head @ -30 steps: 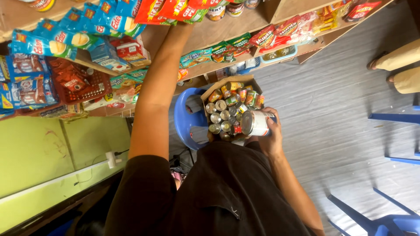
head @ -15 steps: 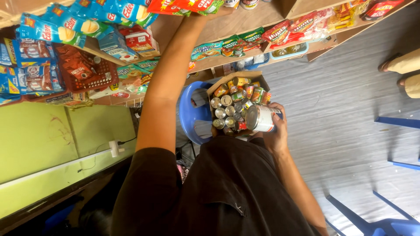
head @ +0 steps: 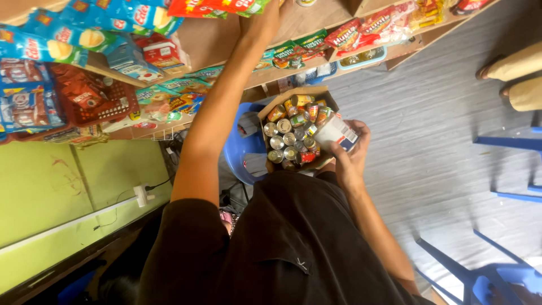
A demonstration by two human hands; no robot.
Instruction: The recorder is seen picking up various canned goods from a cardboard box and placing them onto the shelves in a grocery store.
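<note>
Right hand (head: pixel 349 152) clasped round a white-labelled can (head: pixel 335 133), held as before just over the cardboard box (head: pixel 270 107) of tins on the blue chair (head: pixel 236 152); left hand (head: pixel 261 21) now higher against the wooden shelf (head: pixel 316 20), grip unclear.

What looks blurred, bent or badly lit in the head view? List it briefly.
Head view: even indoor light, no hard glare. The left hand reaching to the wooden shelf is cut by the top edge and slightly soft. The right hand holding a white can over the box of cans is fairly sharp. The black shirt is dark and lacks detail. Wide-lens bending tilts the shelves and the blue chair.
</note>
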